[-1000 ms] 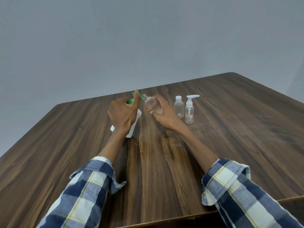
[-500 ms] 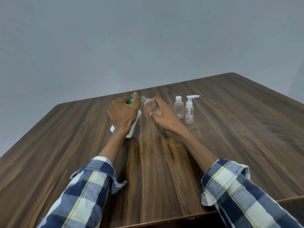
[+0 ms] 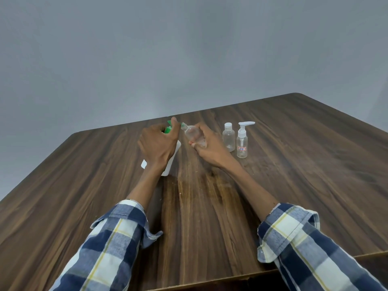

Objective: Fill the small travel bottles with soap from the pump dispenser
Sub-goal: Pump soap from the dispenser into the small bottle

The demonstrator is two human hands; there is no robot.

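Observation:
A white soap dispenser (image 3: 173,158) with a green pump head (image 3: 168,129) stands on the table at centre. My left hand (image 3: 158,145) grips it from above, with a finger on the pump. My right hand (image 3: 206,147) holds a small clear travel bottle (image 3: 194,134) tilted, its open neck right at the green nozzle. To the right stand a clear bottle with a white screw cap (image 3: 228,139) and a clear bottle with a white pump top (image 3: 242,143), upright and untouched.
The dark wooden table (image 3: 294,175) stretches wide on both sides, with its near edge at the bottom of the view. A plain grey wall rises behind it. My plaid sleeves fill the lower corners.
The green pump head has gone down and come back a little under my left finger. The tilted bottle stays at the nozzle, shifted only slightly.

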